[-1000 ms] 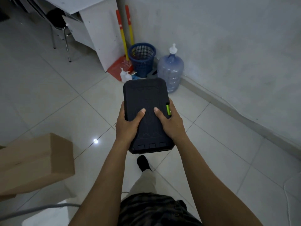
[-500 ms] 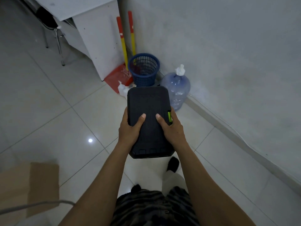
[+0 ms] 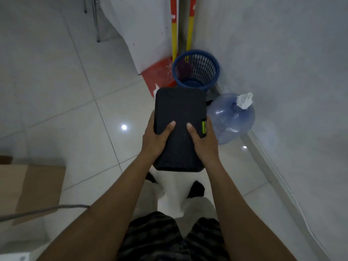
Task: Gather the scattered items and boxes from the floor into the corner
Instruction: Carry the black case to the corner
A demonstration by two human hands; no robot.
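While both hands gripped it, the black case (image 3: 179,117) hung above the tiled floor (image 3: 66,102) near the corner; the left hand (image 3: 156,137) clasped its left edge, thumb on top; the right hand (image 3: 204,141) clasped its right edge likewise; beyond stood a blue basket (image 3: 196,69) and a water jug (image 3: 230,119); a cardboard box (image 3: 32,187) lay left.

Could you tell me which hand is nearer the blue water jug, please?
Right. The right hand grips the black case at its right edge, right beside the water jug in view; the left hand grips the opposite edge, with the case between.
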